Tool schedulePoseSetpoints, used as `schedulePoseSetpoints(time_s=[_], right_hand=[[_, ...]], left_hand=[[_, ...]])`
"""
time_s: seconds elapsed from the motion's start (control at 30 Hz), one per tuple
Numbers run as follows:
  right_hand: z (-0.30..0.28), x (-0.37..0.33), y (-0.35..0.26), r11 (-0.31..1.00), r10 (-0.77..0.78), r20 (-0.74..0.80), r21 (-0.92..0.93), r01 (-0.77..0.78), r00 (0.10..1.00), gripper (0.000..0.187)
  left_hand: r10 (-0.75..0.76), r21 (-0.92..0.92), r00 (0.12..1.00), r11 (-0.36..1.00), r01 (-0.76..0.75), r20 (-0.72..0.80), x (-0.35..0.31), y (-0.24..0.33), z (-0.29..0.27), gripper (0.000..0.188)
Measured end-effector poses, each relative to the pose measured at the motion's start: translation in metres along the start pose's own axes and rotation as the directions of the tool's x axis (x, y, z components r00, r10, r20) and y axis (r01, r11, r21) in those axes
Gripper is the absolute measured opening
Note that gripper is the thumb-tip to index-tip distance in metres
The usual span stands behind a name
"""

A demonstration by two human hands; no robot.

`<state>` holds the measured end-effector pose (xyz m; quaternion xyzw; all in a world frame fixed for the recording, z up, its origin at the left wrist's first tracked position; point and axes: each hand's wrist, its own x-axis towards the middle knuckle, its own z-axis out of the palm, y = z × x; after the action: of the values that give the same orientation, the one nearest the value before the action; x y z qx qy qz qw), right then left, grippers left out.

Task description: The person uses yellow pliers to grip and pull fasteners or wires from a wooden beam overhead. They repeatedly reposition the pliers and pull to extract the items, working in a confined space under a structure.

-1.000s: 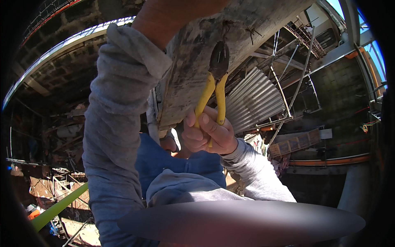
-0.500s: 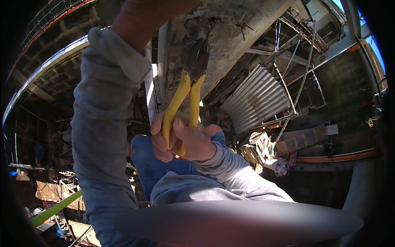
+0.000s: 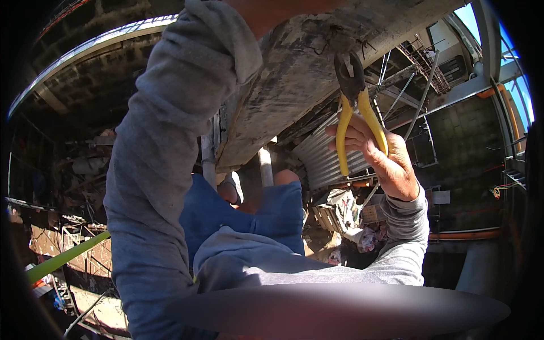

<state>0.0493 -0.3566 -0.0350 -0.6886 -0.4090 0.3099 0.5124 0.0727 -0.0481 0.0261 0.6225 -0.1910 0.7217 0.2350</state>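
My right hand [image 3: 396, 164] holds a pair of pliers [image 3: 352, 85] with yellow handles and dark, worn jaws. One handle rests against the palm and thumb; the other hangs apart, so the handles are spread. The jaws stand parted just below dark twisted wire [image 3: 364, 43] on the underside of a rough grey concrete beam [image 3: 283, 85]. Whether they touch the wire, I cannot tell. My left arm, in a rolled grey sleeve [image 3: 164, 124], reaches up past the beam. Only its bare forearm [image 3: 277, 12] shows at the top edge; the hand is cut off.
Below the beam are my blue shorts [image 3: 243, 215] and one shoe [image 3: 233, 187]. A corrugated metal sheet [image 3: 317, 164], thin rods [image 3: 424, 93] and heaped debris [image 3: 340, 212] lie to the right. A green pole [image 3: 71, 258] slants in at lower left.
My right hand has moved up and right with the pliers, and their handles have spread wider. The view has shifted, with the left arm and beam now farther right.
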Motion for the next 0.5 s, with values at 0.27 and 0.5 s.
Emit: schedulePoseSetpoints(time_s=[0.27,0.5], right_hand=[[-0.016,0.0,-0.038,0.844,-0.022,-0.143,-0.533,-0.059,0.99,0.045],[-0.016,0.003,-0.06,0.742,0.004,-0.136,-0.664,-0.095,0.991,0.033]], left_hand=[[0.042,-0.033,0.998,0.998,-0.044,-0.055,-0.004,0.016,-0.007,0.07],[-0.161,-0.015,0.987,0.987,0.161,-0.005,-0.001,0.019,-0.003,0.063]])
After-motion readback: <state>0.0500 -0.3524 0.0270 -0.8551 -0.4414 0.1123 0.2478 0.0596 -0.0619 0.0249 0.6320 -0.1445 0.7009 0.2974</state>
